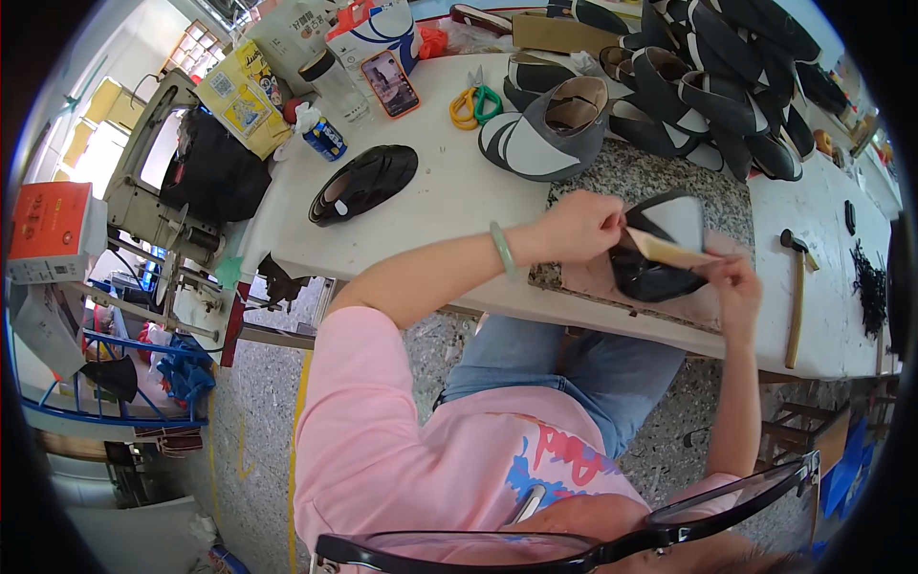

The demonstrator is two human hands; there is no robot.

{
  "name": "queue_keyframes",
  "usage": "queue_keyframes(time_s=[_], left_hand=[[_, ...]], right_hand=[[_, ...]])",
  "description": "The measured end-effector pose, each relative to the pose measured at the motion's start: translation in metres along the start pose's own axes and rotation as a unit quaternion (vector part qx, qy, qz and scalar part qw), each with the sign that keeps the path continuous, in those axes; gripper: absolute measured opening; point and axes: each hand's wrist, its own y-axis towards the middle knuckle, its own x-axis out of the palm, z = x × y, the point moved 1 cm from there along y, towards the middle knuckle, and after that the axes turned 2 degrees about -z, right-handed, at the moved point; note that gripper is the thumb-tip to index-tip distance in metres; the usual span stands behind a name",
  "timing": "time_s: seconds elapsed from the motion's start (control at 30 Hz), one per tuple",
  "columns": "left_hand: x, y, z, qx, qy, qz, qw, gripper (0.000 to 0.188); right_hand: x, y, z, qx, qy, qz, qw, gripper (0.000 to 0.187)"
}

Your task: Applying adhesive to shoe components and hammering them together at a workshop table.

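Note:
A beige strip (662,251) is stretched between my hands, above a black and white shoe upper (650,279) on the granite slab. My left hand (579,228), with a pale green bangle on its wrist, is closed at the strip's left end. The fingertips of my right hand (734,279) pinch the other end. Part of the shoe upper is hidden under the strip. Just beyond my left hand stands a grey and white shoe upper (550,134). A shiny black shoe piece (365,184) lies farther left on the white table.
Shoe uppers (712,91) are heaped at the back right. A hammer (796,297) lies to the right of the granite slab (722,182). Scissors (475,103), a propped phone (390,84), a glass bottle (335,86) and a blue can (323,139) stand or lie toward the back. A sewing machine (143,163) is at left.

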Motion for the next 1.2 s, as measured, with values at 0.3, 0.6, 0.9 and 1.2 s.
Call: queue_keyframes(time_s=[0.3, 0.6, 0.9, 1.2], left_hand=[[0.020, 0.026, -0.004, 0.115, 0.063, -0.048, 0.990, 0.020], [0.039, 0.027, -0.013, 0.057, -0.030, -0.028, 0.998, 0.032], [0.046, 0.066, 0.004, -0.075, -0.144, -0.204, 0.965, 0.033], [0.044, 0.075, 0.000, -0.034, 0.009, -0.258, 0.965, 0.032]], right_hand=[[0.056, 0.019, -0.077, 0.047, -0.332, -0.164, 0.928, 0.029], [0.054, 0.015, -0.059, 0.075, -0.446, -0.093, 0.887, 0.030], [0.046, -0.015, -0.054, -0.021, -0.381, -0.107, 0.918, 0.042], [0.061, -0.022, -0.040, -0.014, -0.396, 0.011, 0.918, 0.032]])
